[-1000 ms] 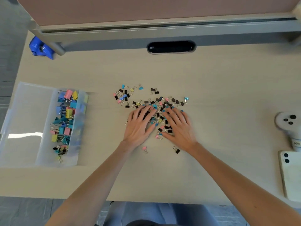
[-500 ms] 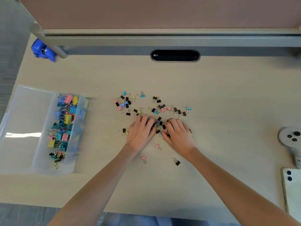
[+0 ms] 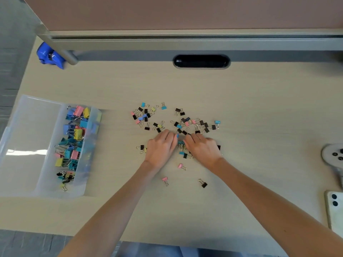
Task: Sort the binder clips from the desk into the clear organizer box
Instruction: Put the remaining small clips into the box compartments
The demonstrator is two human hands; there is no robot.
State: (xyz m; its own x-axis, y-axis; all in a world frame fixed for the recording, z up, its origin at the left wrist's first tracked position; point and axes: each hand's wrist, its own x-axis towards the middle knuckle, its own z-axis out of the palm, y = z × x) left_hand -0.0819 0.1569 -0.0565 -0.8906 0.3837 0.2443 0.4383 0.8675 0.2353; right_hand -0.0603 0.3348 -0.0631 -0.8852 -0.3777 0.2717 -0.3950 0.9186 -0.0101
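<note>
Several small binder clips (image 3: 187, 123) in black, blue, pink and yellow lie scattered at the middle of the desk. My left hand (image 3: 160, 149) and my right hand (image 3: 201, 148) sit side by side on the near part of this pile, fingers curled in over clips bunched between them (image 3: 181, 145). The clear organizer box (image 3: 24, 130) stands at the left. Its right compartment holds several larger coloured clips (image 3: 74, 138); its left compartment looks bare. Two pink clips (image 3: 181, 166) and a black clip (image 3: 203, 184) lie loose near my wrists.
A white phone (image 3: 336, 210) and a grey controller (image 3: 334, 154) lie at the right edge. A blue object (image 3: 50, 55) sits at the back left by a metal post. A black cable slot (image 3: 201, 61) is at the back centre.
My fingers went from spread flat over the clips to curled in, and both hands drew together, raking clips into a bunch between them.
</note>
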